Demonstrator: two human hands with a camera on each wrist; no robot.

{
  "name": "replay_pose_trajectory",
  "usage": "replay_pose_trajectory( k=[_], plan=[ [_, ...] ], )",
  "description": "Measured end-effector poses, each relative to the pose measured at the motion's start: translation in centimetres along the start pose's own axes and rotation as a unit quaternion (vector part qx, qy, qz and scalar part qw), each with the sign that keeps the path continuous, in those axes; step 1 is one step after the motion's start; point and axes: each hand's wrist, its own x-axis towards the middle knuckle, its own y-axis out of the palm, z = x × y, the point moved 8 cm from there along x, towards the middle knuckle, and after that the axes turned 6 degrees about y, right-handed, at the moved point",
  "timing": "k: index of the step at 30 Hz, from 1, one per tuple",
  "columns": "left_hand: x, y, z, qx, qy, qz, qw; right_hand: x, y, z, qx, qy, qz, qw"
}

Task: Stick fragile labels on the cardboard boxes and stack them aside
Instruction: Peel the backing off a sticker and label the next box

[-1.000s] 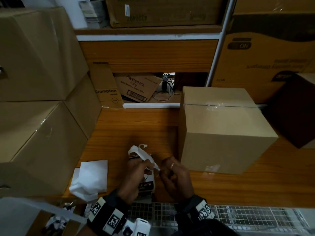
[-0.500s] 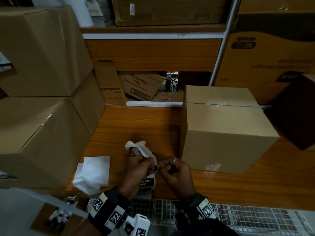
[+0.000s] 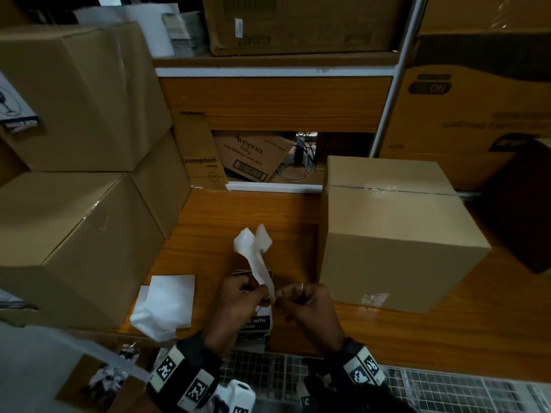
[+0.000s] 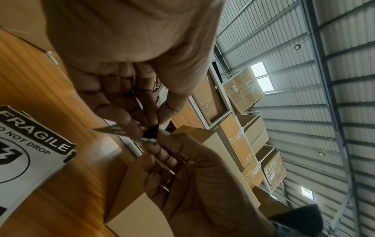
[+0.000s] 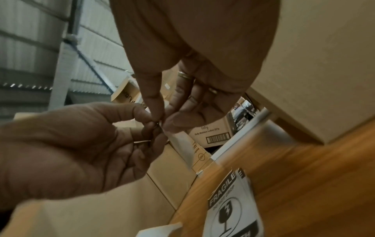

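Both hands, left hand (image 3: 238,296) and right hand (image 3: 307,302), pinch the fragile label (image 3: 256,251) (thin, floppy, sticky): grip clamped at its corner edge.

At 6 o'clock in the head view we read "WITH" and "ARE" on the label stack (image 3: 253,323) lying on the desk; the left wrist view gives "FRAGILE" and "NOT DROP" on it, with a lightning mark in a circle. At 11 o'clock we read "Crompton" on a flat carton (image 3: 199,160), and beside it "Aveeno baby" with a barcode on a tilted carton (image 3: 250,156); the right wrist view adds "Daily Moisture Lotion". At 2 o'clock a large carton (image 3: 465,120) bears "ON".
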Motion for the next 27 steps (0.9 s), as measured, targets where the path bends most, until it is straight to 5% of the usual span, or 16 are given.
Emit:
replay_pose_trajectory(
  k=[9, 19, 27],
  plan=[
    [0.7, 0.8, 0.8, 0.036, 0.002, 0.064, 0.997, 0.8, -1.3, -2.3, -0.003, 0.108, 0.023, 0.994],
    [0.9, 1.1, 0.6, 0.008, 0.027, 0.063, 0.998, 0.9, -1.3, -3.7, 0.094, 0.204, 0.014, 0.974],
    [1.4, 0.6, 1.4, 0.041, 0.048, 0.045, 0.997, 1.2, -1.5, -1.8, 0.011, 0.073, 0.02, 0.997]
  ],
)
